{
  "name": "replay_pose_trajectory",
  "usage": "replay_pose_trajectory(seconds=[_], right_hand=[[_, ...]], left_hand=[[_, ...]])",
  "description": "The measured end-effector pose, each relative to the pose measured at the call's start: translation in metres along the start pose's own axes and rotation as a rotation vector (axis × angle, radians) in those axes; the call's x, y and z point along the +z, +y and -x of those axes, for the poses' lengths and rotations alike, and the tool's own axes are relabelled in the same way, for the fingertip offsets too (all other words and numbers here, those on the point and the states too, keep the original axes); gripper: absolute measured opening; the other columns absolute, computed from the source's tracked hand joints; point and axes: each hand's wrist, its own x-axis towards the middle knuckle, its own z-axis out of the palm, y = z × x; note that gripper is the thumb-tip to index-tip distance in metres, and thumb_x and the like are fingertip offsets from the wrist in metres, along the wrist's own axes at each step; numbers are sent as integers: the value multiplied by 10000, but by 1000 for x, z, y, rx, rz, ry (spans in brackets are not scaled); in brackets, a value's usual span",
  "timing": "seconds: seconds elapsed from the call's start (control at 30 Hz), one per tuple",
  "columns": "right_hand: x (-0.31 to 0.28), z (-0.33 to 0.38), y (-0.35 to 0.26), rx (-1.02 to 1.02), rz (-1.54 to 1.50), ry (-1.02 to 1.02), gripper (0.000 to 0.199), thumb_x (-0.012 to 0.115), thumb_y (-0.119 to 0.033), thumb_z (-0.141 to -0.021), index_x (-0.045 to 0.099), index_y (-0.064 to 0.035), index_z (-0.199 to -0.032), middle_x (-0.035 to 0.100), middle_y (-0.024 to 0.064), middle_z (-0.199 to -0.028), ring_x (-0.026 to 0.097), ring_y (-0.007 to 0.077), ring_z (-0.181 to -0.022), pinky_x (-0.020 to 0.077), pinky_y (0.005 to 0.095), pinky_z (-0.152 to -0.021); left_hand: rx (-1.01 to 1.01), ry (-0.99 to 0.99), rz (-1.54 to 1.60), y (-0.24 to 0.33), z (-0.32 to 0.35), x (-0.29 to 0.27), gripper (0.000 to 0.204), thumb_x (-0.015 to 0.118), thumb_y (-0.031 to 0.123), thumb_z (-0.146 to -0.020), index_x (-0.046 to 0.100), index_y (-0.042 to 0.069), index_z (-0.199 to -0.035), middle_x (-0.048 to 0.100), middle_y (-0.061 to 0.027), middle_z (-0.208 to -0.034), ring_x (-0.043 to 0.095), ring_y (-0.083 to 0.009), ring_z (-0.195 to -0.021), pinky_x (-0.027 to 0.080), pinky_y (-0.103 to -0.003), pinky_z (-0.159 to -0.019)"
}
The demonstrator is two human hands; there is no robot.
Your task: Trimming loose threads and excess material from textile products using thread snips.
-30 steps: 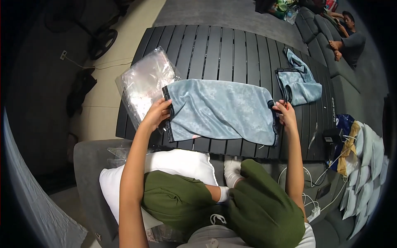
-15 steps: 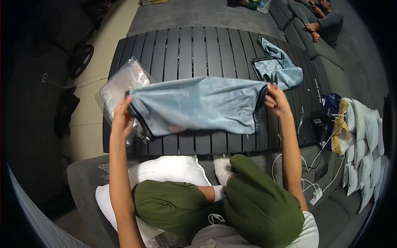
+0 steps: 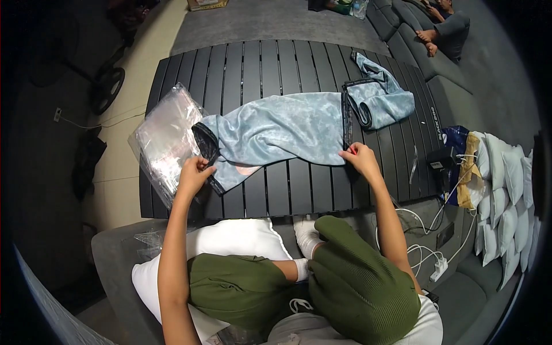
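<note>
A light-blue velvety fabric piece [image 3: 282, 126] with black-trimmed ends lies stretched sideways across the dark slatted table [image 3: 270, 192], its left end bunched and partly folded. My left hand [image 3: 195, 172] is at the near corner of the left black edge, fingers bent in a pinch there. At the near right corner, my right hand [image 3: 360, 159] pinches the cloth between thumb and fingers. Just beyond the right end sits a second piece of similar blue fabric [image 3: 388, 103], crumpled, also black-edged. Clear plastic bags [image 3: 167, 135] lie on the table beside my left hand.
Many light grey padded packets [image 3: 499, 178] hang or stack at the right, near a black box [image 3: 443, 159] and a white power strip [image 3: 439, 268] with cables. A white pillow [image 3: 236, 238] lies by my legs. A person [image 3: 443, 31] sits on the far sofa.
The blue fabric piece, held up taut between both hands, has come down onto the table. Both hands have lowered toward me, with the right one moving slightly left.
</note>
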Motion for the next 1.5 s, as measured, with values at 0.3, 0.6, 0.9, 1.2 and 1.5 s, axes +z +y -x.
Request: replay_pose_trajectory(seconds=[0.3,0.6,0.9,1.2,1.5], right_hand=[[-6,10,-6,39,105,26,312,669,-278,-684,567,14,-721,573,189,-660,578,328,-643,435,379,-592],[-53,18,-17,101,-868,-166,141,585,-221,-808,513,-101,-823,431,-67,-547,343,23,-377,231,181,-345],[-115,-9,-16,24,-1299,-30,93,558,-206,-841,546,-131,-788,483,-65,-558,267,6,-282,182,156,-260],[-39,-35,42,303,-1083,-197,203,552,-236,-824,483,-104,-962,633,67,-912,290,35,-376,235,193,-334],[-56,-17,46,255,-914,-67,196,568,-272,-813,532,-97,-891,636,41,-880,282,19,-361,214,179,-335]], left_hand=[[-224,-161,-148,5,6,-6,318,707,242,-640,525,-11,-698,551,-101,-587,529,-191,-530,426,-303,-533],[-170,-273,640,21,16,-46,179,596,234,-810,498,97,-874,524,34,-763,515,-57,-704,413,-199,-675],[-186,10,1533,58,16,-72,197,472,203,-886,530,56,-1002,586,-45,-953,567,-134,-884,444,-266,-810],[-375,-67,1011,30,6,-10,190,554,254,-831,546,109,-954,558,40,-810,496,-65,-649,377,-173,-556],[-457,-225,472,15,5,-12,221,617,309,-774,567,130,-893,480,92,-674,364,-25,-552,287,-185,-509]])
